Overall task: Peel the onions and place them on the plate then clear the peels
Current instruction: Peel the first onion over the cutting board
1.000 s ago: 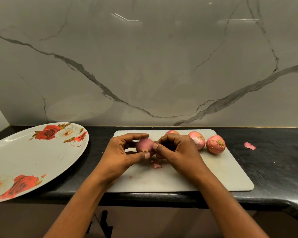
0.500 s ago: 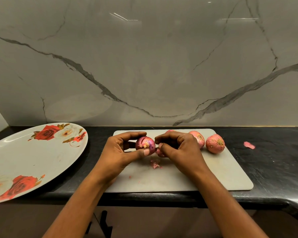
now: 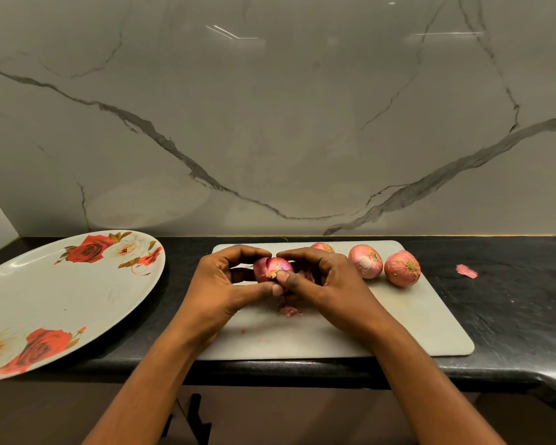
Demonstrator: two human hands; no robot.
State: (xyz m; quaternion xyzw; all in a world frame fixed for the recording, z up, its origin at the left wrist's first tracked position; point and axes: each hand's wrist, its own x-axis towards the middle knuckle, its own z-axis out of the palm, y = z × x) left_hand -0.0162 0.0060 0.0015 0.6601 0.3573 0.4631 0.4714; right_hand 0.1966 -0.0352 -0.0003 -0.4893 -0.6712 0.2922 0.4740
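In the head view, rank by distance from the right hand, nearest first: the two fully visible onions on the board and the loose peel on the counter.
1. Pale-patched onion, just right of the right hand.
2. Rightmost onion, near the right edge of the board.
3. Loose peel, off the board, on the counter.

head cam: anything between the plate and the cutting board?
Nothing but a strip of bare black countertop, seen in the head view; the plate and the cutting board do not touch.
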